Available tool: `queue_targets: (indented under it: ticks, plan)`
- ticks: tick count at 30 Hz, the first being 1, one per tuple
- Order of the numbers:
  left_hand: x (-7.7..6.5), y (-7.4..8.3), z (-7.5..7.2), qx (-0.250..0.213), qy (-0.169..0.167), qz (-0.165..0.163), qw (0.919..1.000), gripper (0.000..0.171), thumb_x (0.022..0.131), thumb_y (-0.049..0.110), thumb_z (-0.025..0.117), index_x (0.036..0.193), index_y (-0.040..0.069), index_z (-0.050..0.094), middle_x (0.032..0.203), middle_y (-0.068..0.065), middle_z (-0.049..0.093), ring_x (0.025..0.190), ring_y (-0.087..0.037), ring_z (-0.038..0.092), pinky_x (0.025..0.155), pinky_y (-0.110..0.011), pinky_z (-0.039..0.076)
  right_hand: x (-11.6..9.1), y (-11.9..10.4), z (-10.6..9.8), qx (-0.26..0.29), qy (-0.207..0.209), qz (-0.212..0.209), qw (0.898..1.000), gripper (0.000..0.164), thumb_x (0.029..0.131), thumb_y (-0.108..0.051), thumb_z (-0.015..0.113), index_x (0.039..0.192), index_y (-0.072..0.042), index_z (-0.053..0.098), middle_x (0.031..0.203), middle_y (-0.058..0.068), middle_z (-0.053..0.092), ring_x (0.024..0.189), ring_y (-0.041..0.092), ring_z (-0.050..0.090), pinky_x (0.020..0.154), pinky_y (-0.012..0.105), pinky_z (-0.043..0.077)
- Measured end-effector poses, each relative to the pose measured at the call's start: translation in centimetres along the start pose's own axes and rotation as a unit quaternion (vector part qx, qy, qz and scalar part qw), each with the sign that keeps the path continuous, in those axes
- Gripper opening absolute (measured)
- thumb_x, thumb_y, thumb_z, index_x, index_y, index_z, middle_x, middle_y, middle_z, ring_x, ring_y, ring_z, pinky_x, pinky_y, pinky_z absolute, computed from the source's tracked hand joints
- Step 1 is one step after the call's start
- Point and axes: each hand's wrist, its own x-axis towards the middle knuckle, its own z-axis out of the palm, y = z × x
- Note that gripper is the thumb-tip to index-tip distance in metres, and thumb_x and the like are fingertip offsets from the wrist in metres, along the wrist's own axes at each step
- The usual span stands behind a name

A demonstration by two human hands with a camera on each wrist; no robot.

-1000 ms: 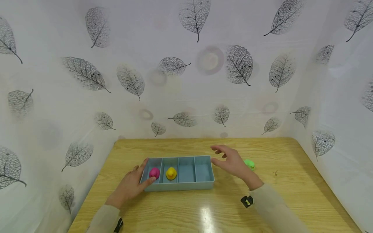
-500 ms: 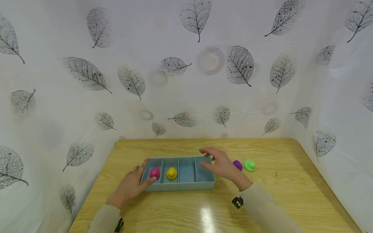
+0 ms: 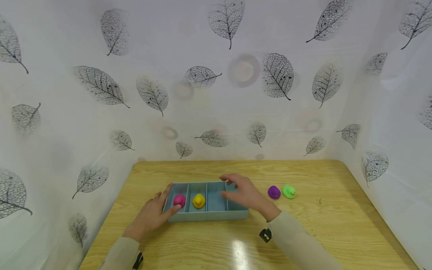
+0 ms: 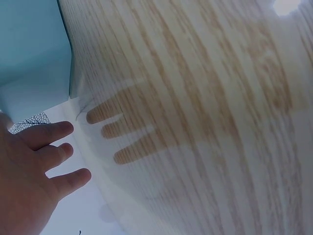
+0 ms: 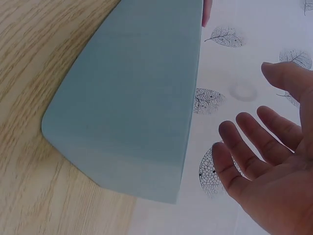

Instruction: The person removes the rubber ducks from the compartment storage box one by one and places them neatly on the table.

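Observation:
A long grey-blue box point(image 3: 216, 216) with several compartments lies on the table. A pink toy duck point(image 3: 179, 200) sits in its leftmost compartment, a yellow toy duck point(image 3: 198, 201) in the one beside it. My left hand point(image 3: 151, 213) rests on the box's left end, thumb over the front rim and index finger at the back corner. In the left wrist view, its other fingers point(image 4: 68, 183) extend loosely outside the box. My right hand point(image 3: 245, 193) hovers over the right-hand compartments, thumb and fingers apart with nothing between them. It partly covers the rightmost compartment.
A purple toy duck point(image 3: 274, 192) and a green toy duck point(image 3: 289, 191) stand side by side on the wooden table point(image 3: 337, 221), right of the box. A pale curtain point(image 3: 216, 112) printed with leaves surrounds the table at the back and sides.
My right hand has moved left from beside the box to above its right compartments, uncovering the purple toy duck. My left hand, the box and the ducks in it stay where they were.

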Motion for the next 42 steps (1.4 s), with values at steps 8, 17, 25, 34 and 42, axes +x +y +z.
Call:
queue_targets:
  ticks: [8, 17, 25, 34, 42]
  plan:
    - [0.0, -0.1, 0.1, 0.0, 0.001, 0.001, 1.0, 0.089, 0.103, 0.063, 0.053, 0.17, 0.015, 0.019, 0.148, -0.035, 0.055, 0.136, -0.065, 0.049, 0.111, -0.073, 0.042, 0.5, -0.2, 1.1, -0.003, -0.012, -0.002, 1.0, 0.053, 0.096, -0.024, 0.076, 0.144, -0.005, 0.062, 0.136, 0.014, 0.069, 0.116, 0.038, 0.067, 0.094, 0.054, 0.058]
    - [0.0, -0.1, 0.0, 0.001, 0.0, 0.0, 1.0, 0.089, 0.103, 0.063, 0.053, 0.17, 0.016, 0.019, 0.148, -0.035, 0.055, 0.135, -0.065, 0.05, 0.111, -0.074, 0.043, 1.0, -0.3, 2.1, -0.003, -0.033, -0.021, 0.999, 0.053, 0.097, -0.022, 0.075, 0.143, 0.001, 0.06, 0.136, 0.022, 0.068, 0.116, 0.042, 0.067, 0.093, 0.058, 0.058]
    - [0.1, -0.1, 0.0, 0.001, 0.0, 0.0, 1.0, 0.089, 0.104, 0.064, 0.052, 0.17, 0.016, 0.018, 0.148, -0.037, 0.054, 0.134, -0.066, 0.05, 0.11, -0.074, 0.043, 1.6, -0.4, 3.1, -0.013, -0.041, -0.017, 0.999, 0.055, 0.097, -0.021, 0.075, 0.144, 0.003, 0.059, 0.138, 0.023, 0.067, 0.116, 0.041, 0.067, 0.1, 0.058, 0.056]
    - [0.1, -0.1, 0.1, 0.002, 0.004, 0.003, 1.0, 0.089, 0.103, 0.063, 0.053, 0.17, 0.015, 0.02, 0.146, -0.037, 0.056, 0.133, -0.065, 0.052, 0.11, -0.073, 0.044, 2.3, -0.3, 4.1, -0.025, -0.046, -0.015, 0.999, 0.054, 0.097, -0.024, 0.076, 0.143, 0.001, 0.061, 0.139, 0.017, 0.068, 0.116, 0.036, 0.069, 0.097, 0.054, 0.058]
    - [0.2, -0.1, 0.1, 0.0, -0.003, -0.002, 1.0, 0.089, 0.103, 0.064, 0.052, 0.17, 0.015, 0.019, 0.149, -0.036, 0.054, 0.136, -0.065, 0.049, 0.11, -0.074, 0.042, 2.7, -0.5, 4.8, -0.023, -0.065, -0.012, 0.998, 0.055, 0.098, -0.024, 0.075, 0.145, 0.0, 0.059, 0.142, 0.019, 0.066, 0.12, 0.035, 0.067, 0.099, 0.053, 0.058]
